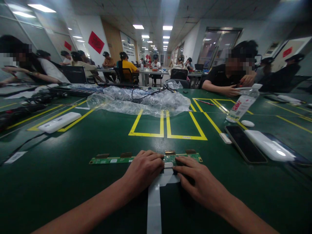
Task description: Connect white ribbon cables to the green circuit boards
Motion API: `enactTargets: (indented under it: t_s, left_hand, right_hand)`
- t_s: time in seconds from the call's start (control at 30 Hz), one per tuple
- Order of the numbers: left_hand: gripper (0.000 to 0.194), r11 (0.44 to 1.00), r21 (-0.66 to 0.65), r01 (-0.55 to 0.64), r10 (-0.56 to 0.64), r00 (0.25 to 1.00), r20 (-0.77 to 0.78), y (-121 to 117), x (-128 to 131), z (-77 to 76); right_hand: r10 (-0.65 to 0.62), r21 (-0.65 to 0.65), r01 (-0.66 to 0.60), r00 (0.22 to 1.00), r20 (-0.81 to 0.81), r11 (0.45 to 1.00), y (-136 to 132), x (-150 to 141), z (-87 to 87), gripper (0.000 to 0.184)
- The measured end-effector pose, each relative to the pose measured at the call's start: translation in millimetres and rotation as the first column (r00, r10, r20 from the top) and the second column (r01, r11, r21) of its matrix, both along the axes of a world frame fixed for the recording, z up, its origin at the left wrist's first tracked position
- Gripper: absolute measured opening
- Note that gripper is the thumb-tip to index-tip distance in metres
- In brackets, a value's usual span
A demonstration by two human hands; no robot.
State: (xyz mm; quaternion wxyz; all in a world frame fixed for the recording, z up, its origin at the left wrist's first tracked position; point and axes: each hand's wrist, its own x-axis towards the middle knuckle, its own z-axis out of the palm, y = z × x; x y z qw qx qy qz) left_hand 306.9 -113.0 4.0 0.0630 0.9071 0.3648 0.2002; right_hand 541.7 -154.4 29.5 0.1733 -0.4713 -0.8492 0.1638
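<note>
A long narrow green circuit board (113, 160) lies crosswise on the green table, with several brown tabs along its far edge. A white flat ribbon cable (154, 208) runs from the near edge of the view up to a white connector (168, 165) at the board's near edge. From the left, my left hand (146, 167) has its curled fingers pressed together against the connector and cable end; its thumb is hidden. My right hand (198, 178) grips the same cable end from the right, one finger touching the board and the thumb beside the cable.
Crumpled clear plastic wrap (143, 100) with black cables lies across the table. At right are a plastic bottle (243, 102), a phone (245, 144) and a white device (269, 145). Another white device (59, 122) lies left. A person (229, 74) sits opposite.
</note>
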Motion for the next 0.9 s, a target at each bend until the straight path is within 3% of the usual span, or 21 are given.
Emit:
enactTargets:
  t_s: [0.3, 0.43, 0.6, 0.9]
  left_hand:
    - [0.016, 1.0, 0.025, 0.001, 0.001, 0.999, -0.052, -1, 3, 2.3]
    - [0.03, 0.999, 0.05, -0.002, 0.009, 0.99, -0.144, -13, 4, 0.3]
    - [0.058, 0.995, 0.093, 0.023, -0.002, 0.975, -0.221, -24, -5, -13.7]
    - [0.062, 0.998, -0.005, -0.056, 0.052, 0.954, -0.297, -14, -13, -14.0]
  right_hand:
    - [-0.015, -0.02, 0.014, 1.0, -0.02, 1.0, 1, 0, 4.2, 0.034]
    - [0.002, -0.004, -0.002, 0.999, -0.051, 1.0, 1, 1, 3.5, 0.031]
    - [0.014, -0.01, -0.014, 0.998, -0.061, 1.0, 0, 3, 2.0, 0.039]
    - [-0.031, 0.037, 0.034, 0.996, -0.079, 0.999, 0, 7, 2.3, 0.036]
